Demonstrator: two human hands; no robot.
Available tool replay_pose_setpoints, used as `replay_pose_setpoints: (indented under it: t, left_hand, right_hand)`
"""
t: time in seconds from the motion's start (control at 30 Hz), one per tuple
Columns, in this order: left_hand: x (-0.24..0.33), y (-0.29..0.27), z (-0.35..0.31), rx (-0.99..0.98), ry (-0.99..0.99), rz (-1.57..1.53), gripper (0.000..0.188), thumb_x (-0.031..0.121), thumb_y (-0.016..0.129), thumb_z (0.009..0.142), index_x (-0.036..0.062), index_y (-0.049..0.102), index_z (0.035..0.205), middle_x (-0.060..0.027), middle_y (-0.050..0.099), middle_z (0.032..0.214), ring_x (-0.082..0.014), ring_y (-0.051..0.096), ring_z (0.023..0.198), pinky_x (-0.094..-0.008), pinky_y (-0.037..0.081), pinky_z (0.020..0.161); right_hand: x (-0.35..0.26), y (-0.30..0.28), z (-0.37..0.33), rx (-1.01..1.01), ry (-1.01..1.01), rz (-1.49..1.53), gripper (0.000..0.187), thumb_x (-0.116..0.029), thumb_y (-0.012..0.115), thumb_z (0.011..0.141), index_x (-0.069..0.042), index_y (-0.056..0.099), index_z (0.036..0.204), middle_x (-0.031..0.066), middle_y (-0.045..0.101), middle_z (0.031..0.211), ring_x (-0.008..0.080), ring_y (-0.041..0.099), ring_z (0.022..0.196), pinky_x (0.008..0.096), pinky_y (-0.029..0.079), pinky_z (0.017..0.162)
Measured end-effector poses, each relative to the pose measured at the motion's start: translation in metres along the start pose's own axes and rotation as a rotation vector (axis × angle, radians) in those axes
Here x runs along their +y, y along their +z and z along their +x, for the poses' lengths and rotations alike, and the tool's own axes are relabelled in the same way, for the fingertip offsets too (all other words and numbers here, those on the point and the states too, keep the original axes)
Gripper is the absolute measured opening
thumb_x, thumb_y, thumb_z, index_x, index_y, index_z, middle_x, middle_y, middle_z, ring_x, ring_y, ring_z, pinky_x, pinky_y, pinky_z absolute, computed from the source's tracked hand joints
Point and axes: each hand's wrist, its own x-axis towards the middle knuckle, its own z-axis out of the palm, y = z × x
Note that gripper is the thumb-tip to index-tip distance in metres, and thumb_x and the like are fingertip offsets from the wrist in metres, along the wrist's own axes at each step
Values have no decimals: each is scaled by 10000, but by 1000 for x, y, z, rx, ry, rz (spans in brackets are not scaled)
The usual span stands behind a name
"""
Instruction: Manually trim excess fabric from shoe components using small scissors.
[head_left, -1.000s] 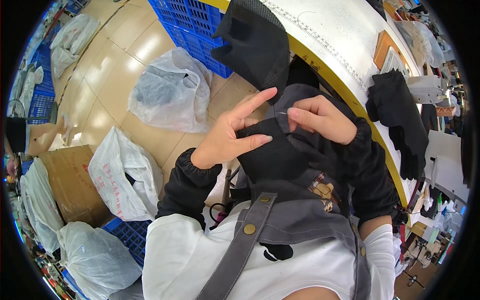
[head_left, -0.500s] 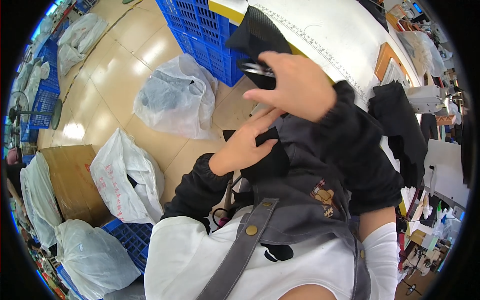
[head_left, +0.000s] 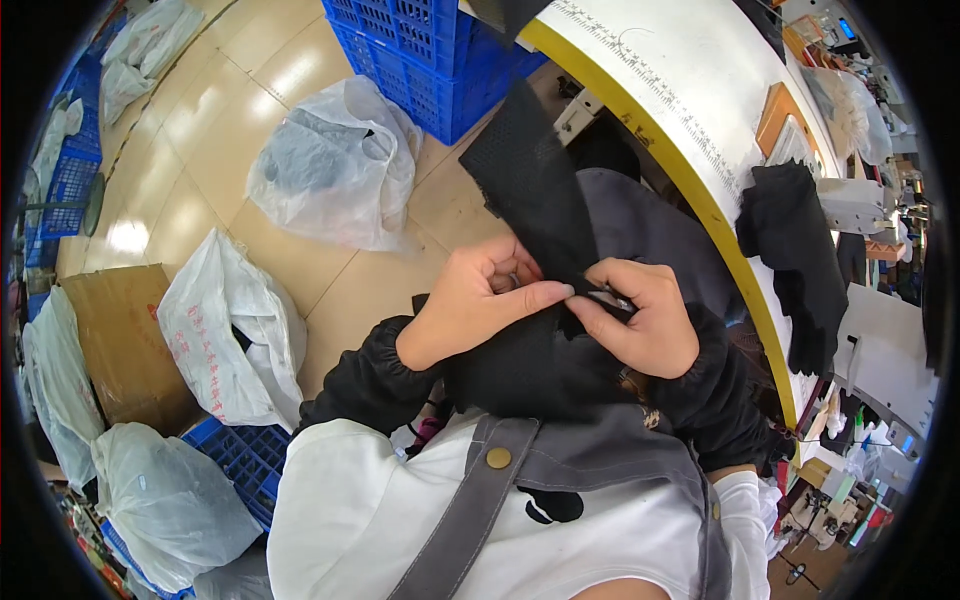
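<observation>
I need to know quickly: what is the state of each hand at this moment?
Left hand: closed, pinching the black fabric.
Right hand: closed, holding a small metal tool against the fabric.

I'm in a sewing workshop: a sewing machine near my table, crates and stuffed bags on tiled floor.

Red writing — white sack; scale — tabletop.
</observation>
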Motion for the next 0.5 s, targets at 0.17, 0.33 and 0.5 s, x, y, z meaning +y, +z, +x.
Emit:
replay_pose_setpoints:
  t: [0.17,0.33,0.5]
  left_hand:
    - [0,4,-4,80,-3,-42,204,86,651,820,9,521,956,-46,594,929,-48,553,780,-177,445,656]
    - [0,5,-4,215,66,-127,179,68,631,830,12,520,959,-55,590,976,-54,554,700,-165,443,634]
    - [-2,-1,-9,244,196,-37,142,25,635,809,11,516,886,-126,524,1157,-21,514,621,-150,407,546]
  right_hand:
    - [8,16,5,91,6,-7,129,-67,659,747,8,562,789,124,568,659,228,572,558,288,427,515]
    - [16,17,16,19,-50,-8,155,-84,671,735,12,568,798,145,573,673,259,578,558,306,436,511]
    - [25,-7,26,-251,68,531,342,-248,599,842,16,508,1040,19,494,707,104,472,646,221,382,600]
